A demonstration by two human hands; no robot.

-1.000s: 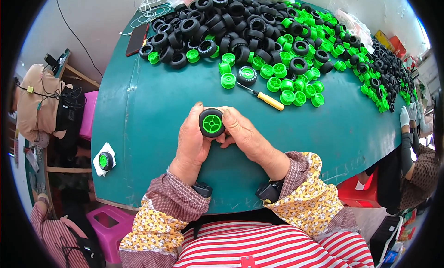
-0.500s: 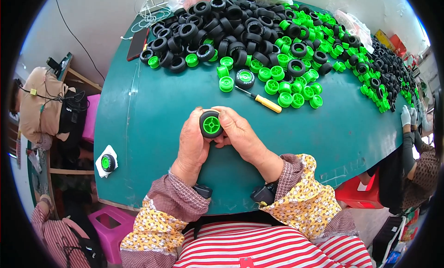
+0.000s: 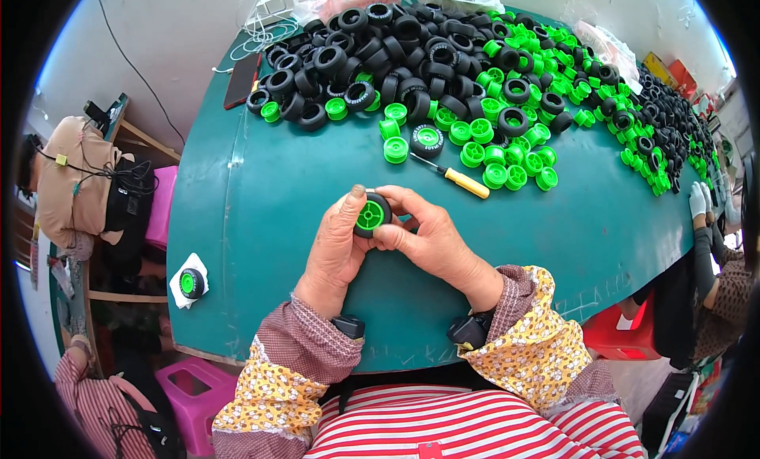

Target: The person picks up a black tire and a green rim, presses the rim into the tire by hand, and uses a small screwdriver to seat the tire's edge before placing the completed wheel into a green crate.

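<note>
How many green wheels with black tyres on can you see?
3 clearly: one wheel between the left hand and right hand, another wheel on the white sheet at left, a third wheel by the yellow-handled screwdriver. The big pile may hide more.

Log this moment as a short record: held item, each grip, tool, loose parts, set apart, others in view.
Held item: wheel, black and green, spoked face showing
Left grip: at the wheel's left, thumb by its upper left edge
Right grip: at its right, thumb near the lower right
Tool: yellow-handled tool, lying on the green table beyond both grips
Loose parts: black tyres heaped; green hubs mostly toward the right
Set apart: smaller-looking wheel on a white sheet, left side
Others: co-worker's gloved hand, far right
</note>
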